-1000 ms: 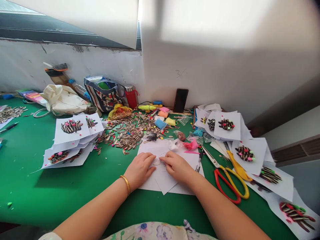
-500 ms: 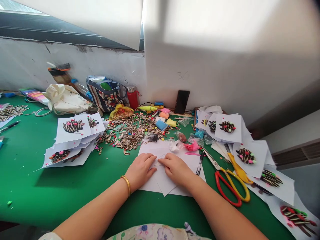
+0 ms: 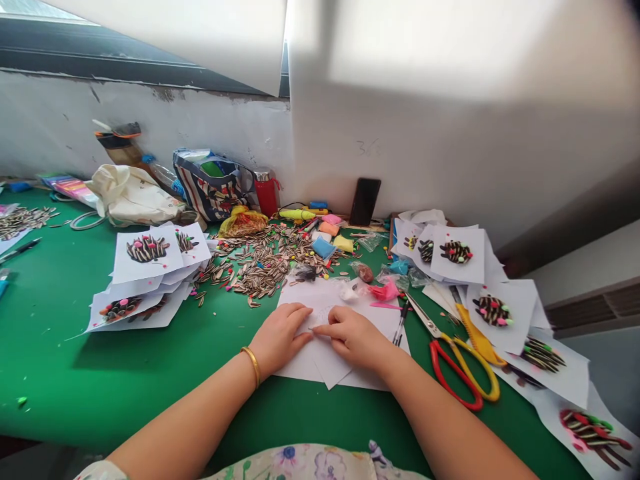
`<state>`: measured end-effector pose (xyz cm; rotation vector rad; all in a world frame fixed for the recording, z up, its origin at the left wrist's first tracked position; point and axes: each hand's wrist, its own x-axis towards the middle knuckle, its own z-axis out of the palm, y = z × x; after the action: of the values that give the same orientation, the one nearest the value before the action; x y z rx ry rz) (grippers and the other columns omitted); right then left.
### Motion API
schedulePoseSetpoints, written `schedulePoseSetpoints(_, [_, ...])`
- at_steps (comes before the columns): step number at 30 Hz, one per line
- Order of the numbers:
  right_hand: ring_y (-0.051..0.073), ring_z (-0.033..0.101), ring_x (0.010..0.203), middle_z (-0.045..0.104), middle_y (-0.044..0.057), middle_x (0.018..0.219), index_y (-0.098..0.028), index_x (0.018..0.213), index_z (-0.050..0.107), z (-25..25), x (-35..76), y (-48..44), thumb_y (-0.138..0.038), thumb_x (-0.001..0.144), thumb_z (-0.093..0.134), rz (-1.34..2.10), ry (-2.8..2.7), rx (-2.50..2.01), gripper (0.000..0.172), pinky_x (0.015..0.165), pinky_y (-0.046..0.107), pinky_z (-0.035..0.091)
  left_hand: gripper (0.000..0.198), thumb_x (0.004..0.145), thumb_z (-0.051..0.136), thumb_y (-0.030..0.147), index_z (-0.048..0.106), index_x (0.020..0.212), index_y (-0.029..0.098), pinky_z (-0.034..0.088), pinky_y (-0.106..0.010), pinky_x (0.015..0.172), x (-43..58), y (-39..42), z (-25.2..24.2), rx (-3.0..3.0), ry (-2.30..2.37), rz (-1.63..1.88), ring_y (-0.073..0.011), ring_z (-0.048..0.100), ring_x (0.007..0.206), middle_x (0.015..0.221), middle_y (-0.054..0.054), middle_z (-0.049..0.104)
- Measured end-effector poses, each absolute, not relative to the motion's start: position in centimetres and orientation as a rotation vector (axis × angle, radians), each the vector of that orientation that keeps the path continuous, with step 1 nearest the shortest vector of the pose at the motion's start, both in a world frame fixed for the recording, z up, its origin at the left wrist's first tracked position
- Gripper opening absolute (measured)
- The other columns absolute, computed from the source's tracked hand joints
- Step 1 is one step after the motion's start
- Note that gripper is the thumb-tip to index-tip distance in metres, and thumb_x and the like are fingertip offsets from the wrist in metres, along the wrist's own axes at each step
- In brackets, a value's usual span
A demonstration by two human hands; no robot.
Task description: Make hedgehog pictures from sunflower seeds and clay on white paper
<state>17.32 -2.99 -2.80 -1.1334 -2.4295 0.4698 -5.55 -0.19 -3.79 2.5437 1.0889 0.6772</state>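
A small white paper (image 3: 331, 372) with a faint outline drawing lies on a larger white sheet (image 3: 295, 367) in front of me. My left hand (image 3: 283, 339) rests on the paper at its left side, fingers stretched out and holding nothing. From the right, my right hand (image 3: 354, 339) reaches onto the drawing with its index finger extended and the other fingers bent. That fingertip presses the paper near a tiny dark strand, too small to name. Part of the drawing is hidden under my hands. A black pen (image 3: 401, 324) lies just right of my right hand.
Large scissors (image 3: 457, 357) and a yellow utility knife (image 3: 477, 333) lie at right. Striped seeds (image 3: 260, 267) spread behind the paper beside pink clay (image 3: 385, 291). Decorated cards (image 3: 147, 257) are stacked left, more cards (image 3: 457, 253) right. A phone (image 3: 365, 201) leans on the wall.
My right index finger has shifted slightly toward me and to the left on the paper. My left hand stays in nearly the same place.
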Motion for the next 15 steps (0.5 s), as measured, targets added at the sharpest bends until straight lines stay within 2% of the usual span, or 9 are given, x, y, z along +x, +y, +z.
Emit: schedulePoseSetpoints(15, [0.017, 0.045, 0.078, 0.051, 0.003, 0.088, -0.032, 0.121, 0.065, -2.7, 16.3, -3.2, -0.011, 0.083, 0.057, 0.297, -2.526, -1.212, 0.044, 0.069, 0.028, 0.037, 0.042, 0.082, 0.070, 0.027, 0.059, 0.122, 0.020, 0.050, -0.045, 0.099, -5.6, -0.1, -3.8, 2.512, 1.118, 0.649, -0.0259, 0.059, 0.111, 0.118, -0.010, 0.063])
